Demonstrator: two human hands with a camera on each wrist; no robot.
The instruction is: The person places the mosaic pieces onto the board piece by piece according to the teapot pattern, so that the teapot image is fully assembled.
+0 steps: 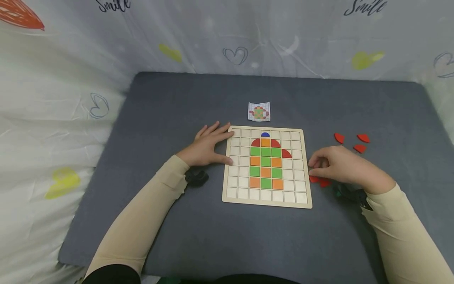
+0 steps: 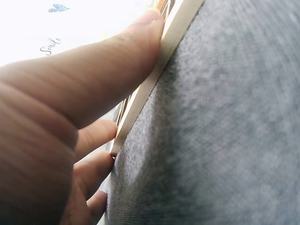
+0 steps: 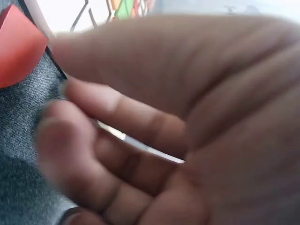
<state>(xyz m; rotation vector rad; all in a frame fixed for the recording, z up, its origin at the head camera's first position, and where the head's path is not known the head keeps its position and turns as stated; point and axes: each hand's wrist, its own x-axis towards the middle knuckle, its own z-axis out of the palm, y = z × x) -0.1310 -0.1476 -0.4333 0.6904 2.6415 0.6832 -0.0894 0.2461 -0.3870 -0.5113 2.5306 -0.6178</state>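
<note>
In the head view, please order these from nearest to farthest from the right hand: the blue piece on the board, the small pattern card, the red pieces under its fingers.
From the right hand:
1. Red pieces, under its fingers, right of the board.
2. Blue piece, top row of the picture on the board.
3. Pattern card, beyond the board's far edge.

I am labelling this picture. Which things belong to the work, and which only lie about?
In the work:
wooden grid board
coloured tiles
red pieces
pattern card
left hand
right hand

Lying about:
grey mat
printed cloth
</note>
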